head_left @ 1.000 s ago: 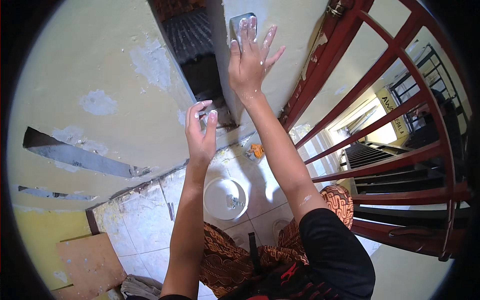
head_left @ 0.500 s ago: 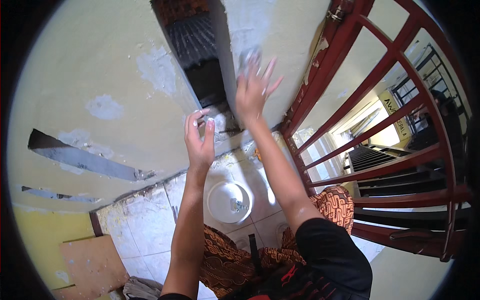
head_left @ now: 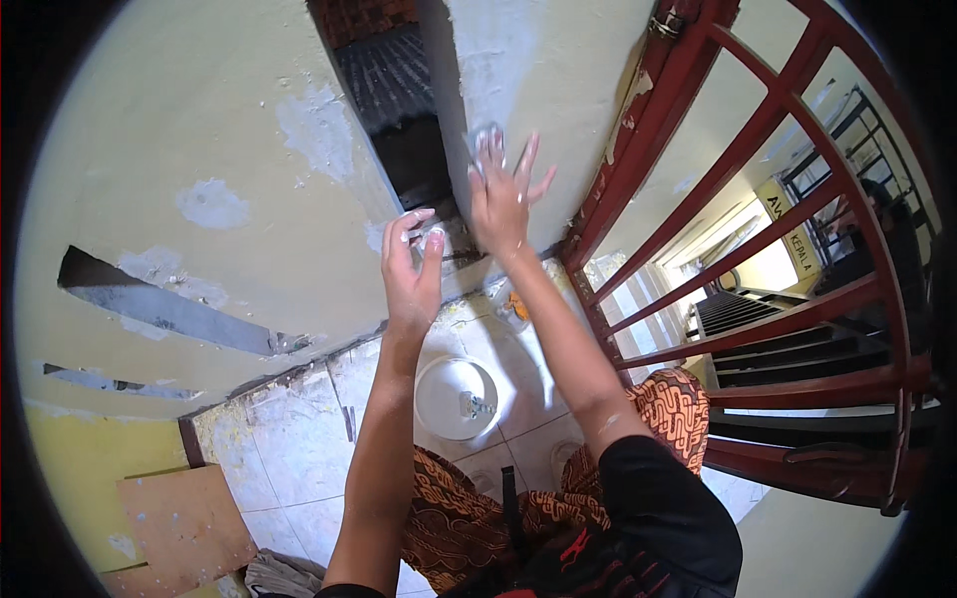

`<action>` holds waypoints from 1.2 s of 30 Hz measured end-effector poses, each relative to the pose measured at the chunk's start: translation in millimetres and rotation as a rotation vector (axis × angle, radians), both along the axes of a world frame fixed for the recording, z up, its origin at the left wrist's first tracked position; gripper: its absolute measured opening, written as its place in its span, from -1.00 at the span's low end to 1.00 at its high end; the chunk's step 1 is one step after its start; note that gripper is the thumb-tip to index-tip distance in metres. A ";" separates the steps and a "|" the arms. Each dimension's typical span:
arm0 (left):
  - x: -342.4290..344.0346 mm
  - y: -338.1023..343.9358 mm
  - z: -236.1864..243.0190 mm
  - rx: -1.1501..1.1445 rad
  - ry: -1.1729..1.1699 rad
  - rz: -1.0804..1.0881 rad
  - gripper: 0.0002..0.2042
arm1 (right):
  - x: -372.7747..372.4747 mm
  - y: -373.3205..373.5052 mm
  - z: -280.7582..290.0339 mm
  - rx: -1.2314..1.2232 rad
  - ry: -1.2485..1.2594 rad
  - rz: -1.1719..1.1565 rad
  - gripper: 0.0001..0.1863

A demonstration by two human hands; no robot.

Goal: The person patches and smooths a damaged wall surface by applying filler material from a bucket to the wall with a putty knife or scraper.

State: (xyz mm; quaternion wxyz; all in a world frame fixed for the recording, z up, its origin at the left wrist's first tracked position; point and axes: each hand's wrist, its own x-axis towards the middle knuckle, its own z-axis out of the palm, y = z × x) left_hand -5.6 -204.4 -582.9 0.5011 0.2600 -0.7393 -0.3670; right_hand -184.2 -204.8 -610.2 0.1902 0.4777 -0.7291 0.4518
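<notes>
My right hand (head_left: pixel 503 194), fingers spread and flecked with white, presses a thin grey scraper blade (head_left: pixel 483 138) flat on the wall column (head_left: pixel 538 85), below a long smear of pale filler (head_left: pixel 483 40). Lower left, beside the dark narrow opening (head_left: pixel 394 110), my left hand (head_left: pixel 412 264) has curled, white-coated fingers round a small item I cannot make out. A white round bucket (head_left: pixel 444 424) with a metal object inside stands on the tiled floor below. Patches of filler (head_left: pixel 209 201) mark the cream wall (head_left: pixel 159 130) on the left.
A red metal gate (head_left: pixel 758 354) runs along my right, with a dark-clothed person (head_left: pixel 852 249) beyond its bars. An orange item (head_left: pixel 516 304) lies in a clear container by the wall base. A board (head_left: pixel 184 523) leans at lower left, beside crumpled grey cloth (head_left: pixel 284 576).
My right hand has slid down the wall with the blade, and a long pale smear now shows above it. My left hand has moved slightly to the right.
</notes>
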 end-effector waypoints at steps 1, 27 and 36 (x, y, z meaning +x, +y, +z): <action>9.5 0.7 2.1 0.000 -0.013 0.019 -0.72 | 6.0 -5.3 20.7 0.000 -0.013 0.019 -0.48; -12.5 -4.3 1.0 0.116 0.066 0.001 -0.74 | 0.9 -15.8 85.5 -0.142 0.042 -0.018 -0.42; -16.3 -6.0 5.6 0.164 0.084 -0.027 -0.72 | -5.4 10.2 14.6 0.155 -0.021 -0.014 -0.38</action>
